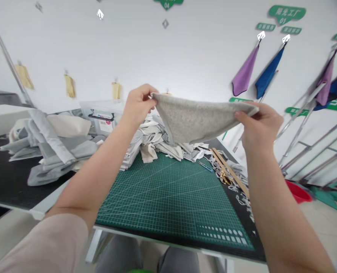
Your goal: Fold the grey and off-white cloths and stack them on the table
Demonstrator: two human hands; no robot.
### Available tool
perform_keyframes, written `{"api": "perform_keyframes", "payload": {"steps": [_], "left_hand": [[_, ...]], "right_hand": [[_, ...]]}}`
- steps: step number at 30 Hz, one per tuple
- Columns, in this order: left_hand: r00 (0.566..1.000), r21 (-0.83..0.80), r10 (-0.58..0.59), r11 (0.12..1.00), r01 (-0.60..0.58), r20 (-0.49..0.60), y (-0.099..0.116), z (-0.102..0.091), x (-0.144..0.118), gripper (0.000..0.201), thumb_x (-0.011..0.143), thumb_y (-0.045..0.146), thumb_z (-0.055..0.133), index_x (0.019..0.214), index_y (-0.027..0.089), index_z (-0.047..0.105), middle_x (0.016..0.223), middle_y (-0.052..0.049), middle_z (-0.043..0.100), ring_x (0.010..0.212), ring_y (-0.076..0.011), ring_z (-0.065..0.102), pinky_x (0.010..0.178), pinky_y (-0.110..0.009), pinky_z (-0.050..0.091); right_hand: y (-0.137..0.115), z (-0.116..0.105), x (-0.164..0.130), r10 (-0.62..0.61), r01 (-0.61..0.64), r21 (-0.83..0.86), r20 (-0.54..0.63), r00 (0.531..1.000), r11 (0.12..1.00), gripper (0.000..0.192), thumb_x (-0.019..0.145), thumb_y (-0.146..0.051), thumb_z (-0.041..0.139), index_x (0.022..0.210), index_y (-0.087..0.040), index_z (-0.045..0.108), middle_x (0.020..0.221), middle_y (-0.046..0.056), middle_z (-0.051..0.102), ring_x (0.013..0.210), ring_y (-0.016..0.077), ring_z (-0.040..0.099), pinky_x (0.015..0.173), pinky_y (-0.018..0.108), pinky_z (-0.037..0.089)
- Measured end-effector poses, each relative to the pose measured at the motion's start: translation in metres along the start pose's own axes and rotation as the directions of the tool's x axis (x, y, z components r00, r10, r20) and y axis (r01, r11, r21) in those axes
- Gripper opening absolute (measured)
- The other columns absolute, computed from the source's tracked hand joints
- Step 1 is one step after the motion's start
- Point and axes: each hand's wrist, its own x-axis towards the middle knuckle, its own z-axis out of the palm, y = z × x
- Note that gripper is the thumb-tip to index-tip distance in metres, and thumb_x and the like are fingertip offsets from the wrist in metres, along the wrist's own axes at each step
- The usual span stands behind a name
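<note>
A piece of light grey fabric (198, 119) is stretched in the air between my two hands, its upper edge nearly level and its lower part hanging. My left hand (141, 102) pinches the upper left corner between thumb and fingers. At the upper right corner, my right hand (261, 123) grips the cloth with the thumb in front. Below the fabric lies a green cutting mat (168, 197) with a white grid. Behind it, a heap of grey and white fabric pieces (154, 136) is partly hidden by the cloth and my left hand.
On the left lies a pile of grey cloth strips (57, 140), near a clear plastic bin (100, 113). Gold-handled scissors (224, 177), a blue tool (205, 166) and wooden strips (231, 172) lie along the right side among scraps. A red basin (298, 191) stands on the floor.
</note>
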Motion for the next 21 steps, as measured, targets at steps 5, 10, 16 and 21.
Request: {"api": "perform_keyframes", "payload": {"steps": [5, 10, 16, 21], "left_hand": [[0.84, 0.027, -0.106, 0.994, 0.108, 0.532, -0.019, -0.021, -0.106, 0.014, 0.061, 0.005, 0.043, 0.061, 0.014, 0.054, 0.068, 0.0, 0.055, 0.068, -0.0109, 0.05, 0.064, -0.022, 0.038], [0.426, 0.259, -0.343, 0.935, 0.243, 0.837, -0.054, -0.024, -0.22, 0.026, 0.062, 0.003, 0.037, 0.066, 0.016, 0.059, 0.068, 0.001, 0.058, 0.066, -0.0092, 0.051, 0.062, -0.018, 0.037], [0.079, 0.275, -0.355, 0.83, 0.486, 0.932, -0.067, -0.021, -0.234, 0.023, 0.06, 0.022, 0.054, 0.082, 0.021, 0.061, 0.074, 0.002, 0.062, 0.062, -0.0127, 0.053, 0.054, -0.018, 0.037], [0.462, 0.367, -0.807, 0.583, 0.725, 0.369, -0.114, 0.044, -0.186, 0.022, 0.058, 0.038, 0.057, 0.05, 0.017, 0.055, 0.06, -0.002, 0.057, 0.075, -0.0204, 0.052, 0.066, -0.024, 0.034]], "right_hand": [[-0.003, -0.039, -0.114, 0.275, -0.181, -0.227, 0.512, 0.814, 0.957, 0.015, 0.062, -0.019, 0.06, 0.076, -0.023, 0.062, 0.075, 0.001, 0.06, 0.068, 0.0139, 0.054, 0.056, 0.025, 0.041], [0.002, -0.067, -0.22, 0.515, -0.408, -0.37, 0.788, 0.338, 0.834, 0.013, 0.069, -0.019, 0.051, 0.071, -0.019, 0.064, 0.071, 0.003, 0.061, 0.069, 0.0139, 0.055, 0.063, 0.025, 0.042], [0.011, -0.07, -0.231, 0.45, -0.707, -0.506, 0.845, -0.29, 0.494, 0.039, 0.055, -0.029, 0.064, 0.092, -0.017, 0.06, 0.081, 0.005, 0.063, 0.072, 0.0179, 0.057, 0.064, 0.027, 0.044], [0.084, -0.008, -0.209, 0.872, -0.708, -0.543, 0.436, 0.223, 0.453, 0.027, 0.06, -0.039, 0.056, 0.079, -0.021, 0.063, 0.096, 0.005, 0.06, 0.094, 0.0214, 0.049, 0.084, 0.034, 0.033]]}}
